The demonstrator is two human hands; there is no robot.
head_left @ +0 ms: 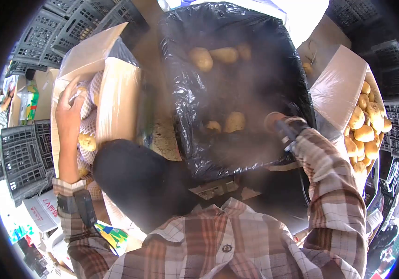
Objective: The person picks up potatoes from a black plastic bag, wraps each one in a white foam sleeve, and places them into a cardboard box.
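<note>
My left hand reaches into a tall cardboard box, its fingers curled around a potato in a pale foam net near the top. Below it in the same box are more netted potatoes, with one showing yellow skin. Over the right side of a crate lined with black plastic, my right hand is hazy and seen from the wrist, so its fingers are hidden. Several potatoes lie in that liner, among them a large potato at the back and another potato nearer me.
To the right, a cardboard box stands beside a heap of bare potatoes. Black plastic crates are stacked at the back left, with another crate lower down. My dark-clad knee sits between the left box and the liner.
</note>
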